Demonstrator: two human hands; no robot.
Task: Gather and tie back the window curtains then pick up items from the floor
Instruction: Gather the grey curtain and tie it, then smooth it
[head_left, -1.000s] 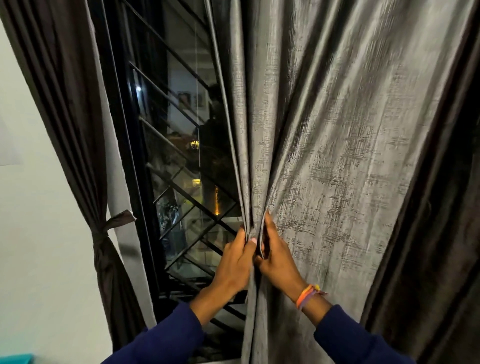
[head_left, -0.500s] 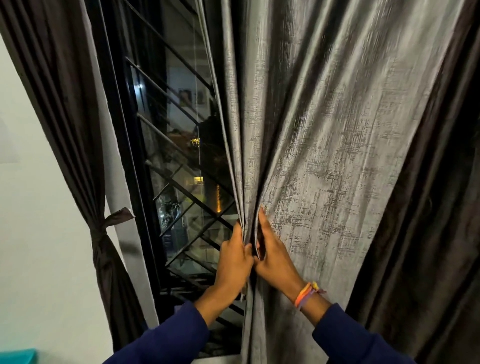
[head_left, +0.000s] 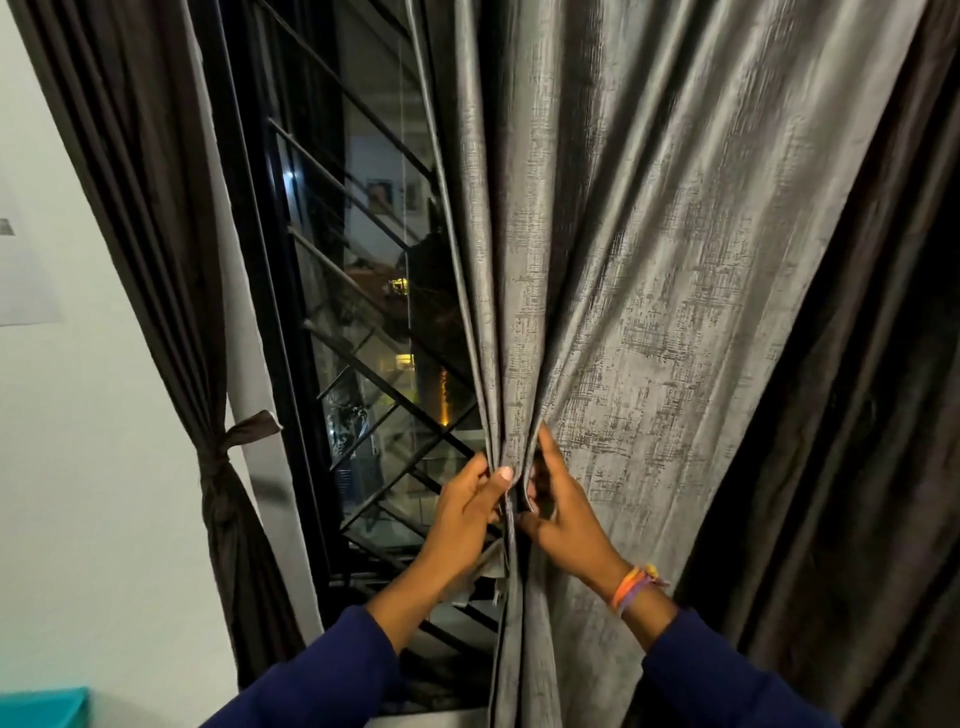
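At the left of the frame the dark brown pleated curtain is already cinched with its brown fabric tie-back. The shiny grey textured curtain filling the centre and right is only half gathered: the left hand pinches its leading folds, while the right hand is hooked into the next pleats, both at lower centre. I'd judge tying this one remains, then the floor items, none in view.

- One head-worn view, close up, faces forward and slightly down at a window.
- Grey curtain fills its right half.
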